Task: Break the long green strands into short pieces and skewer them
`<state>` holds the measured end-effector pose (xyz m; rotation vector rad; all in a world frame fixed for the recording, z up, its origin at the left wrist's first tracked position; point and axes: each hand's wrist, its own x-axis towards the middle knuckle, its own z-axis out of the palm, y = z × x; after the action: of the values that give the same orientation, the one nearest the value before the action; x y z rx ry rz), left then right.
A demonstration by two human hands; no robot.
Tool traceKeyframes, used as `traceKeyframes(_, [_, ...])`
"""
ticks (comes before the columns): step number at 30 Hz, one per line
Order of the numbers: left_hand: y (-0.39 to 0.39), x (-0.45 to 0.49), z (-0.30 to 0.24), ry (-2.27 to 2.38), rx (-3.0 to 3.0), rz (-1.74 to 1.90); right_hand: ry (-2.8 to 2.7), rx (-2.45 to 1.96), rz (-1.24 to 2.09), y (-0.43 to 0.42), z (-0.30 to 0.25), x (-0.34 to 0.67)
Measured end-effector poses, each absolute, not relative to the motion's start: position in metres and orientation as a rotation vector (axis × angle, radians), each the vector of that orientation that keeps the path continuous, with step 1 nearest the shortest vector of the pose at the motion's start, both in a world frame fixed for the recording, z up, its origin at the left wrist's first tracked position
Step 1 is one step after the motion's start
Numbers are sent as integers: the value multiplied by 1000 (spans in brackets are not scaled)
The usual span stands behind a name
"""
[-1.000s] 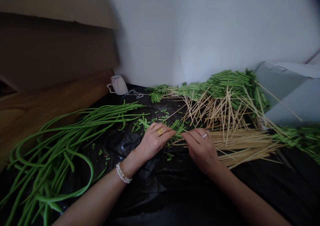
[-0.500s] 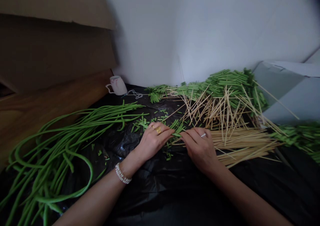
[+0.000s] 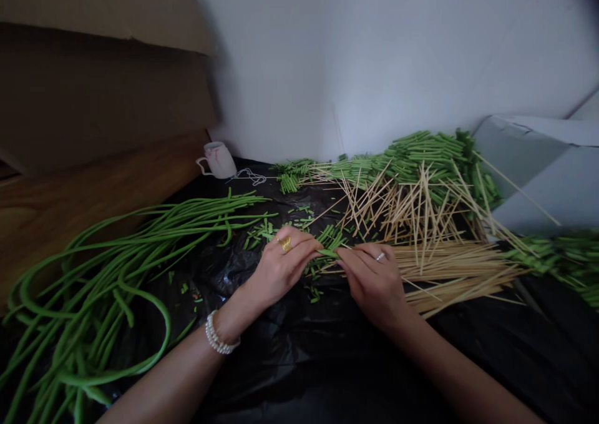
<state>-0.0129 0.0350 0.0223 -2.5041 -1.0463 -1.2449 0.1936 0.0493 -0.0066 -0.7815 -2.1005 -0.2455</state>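
Cut green piece (image 3: 329, 253), quantity 1, at the left end of our landmark, the bundle of bare sticks (image 3: 449, 261); our left hand (image 3: 285, 258) pinches its left end; our right hand (image 3: 373, 274) pinches its right end, whether with a stick too we cannot tell; best handling, we judge: light grip from both, piece straight, ends in line; loose cut pieces (image 3: 262, 231), left of the bundle; long green stalks (image 3: 154, 224), farther left; stacked green pieces (image 3: 430, 152), behind it.

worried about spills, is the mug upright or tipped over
Upright: the mug stands with its opening facing up. Whether anything is inside, I cannot tell.
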Motion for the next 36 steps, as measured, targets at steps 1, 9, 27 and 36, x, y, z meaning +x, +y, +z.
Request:
traceKeyframes(1, [34, -12, 23, -1043, -2509, -1265, -2092, -782, -200, 49, -7, 193])
traceKeyframes(9, [28, -3, 23, -1064, -2620, -1446, -2112, -699, 189, 50, -9, 187])
traceKeyframes(27, [38, -24, 20, -1213, -2215, -1126, -2054, -1000, 112, 59, -12, 193])
traceKeyframes(36, [44, -24, 18, -1276, -2232, -940, -2228, -963, -160, 56, -12, 193])
